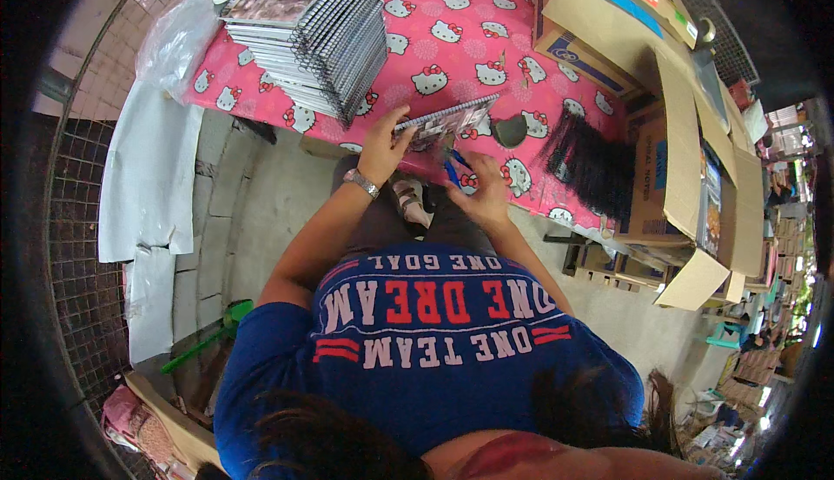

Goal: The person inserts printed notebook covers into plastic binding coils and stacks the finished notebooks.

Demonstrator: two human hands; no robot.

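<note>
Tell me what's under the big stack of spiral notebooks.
The stack of spiral notebooks rests on a pink cartoon-cat tablecloth. The table beneath the cloth is covered, so its surface cannot be seen.

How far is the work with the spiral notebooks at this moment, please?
Done: a tall stack of bound notebooks on the pink table. In hand: the left hand holds one notebook; the right hand holds a blue tool. Left: black coils remain.
</note>
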